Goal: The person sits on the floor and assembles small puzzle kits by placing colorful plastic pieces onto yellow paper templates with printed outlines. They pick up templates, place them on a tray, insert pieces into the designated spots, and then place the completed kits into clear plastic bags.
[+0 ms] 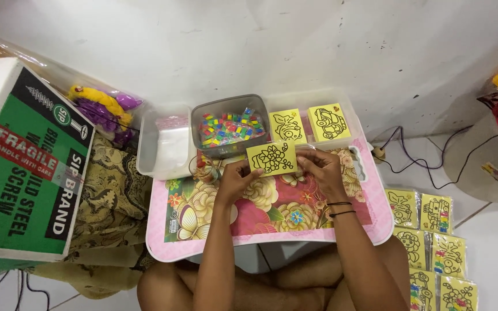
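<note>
Both hands hold one small yellow card with a black outline drawing of flowers, over a pink floral lap table. My left hand grips its left edge and my right hand grips its right edge through a clear sleeve. Just beyond the card stands a grey tub of small multicoloured pieces. Two more yellow outline cards stand upright in a clear container behind.
A clear plastic container sits left of the grey tub. A green and white cardboard box stands at far left on patterned cloth. Several packed yellow cards lie on the floor at right. Black cables run along the wall.
</note>
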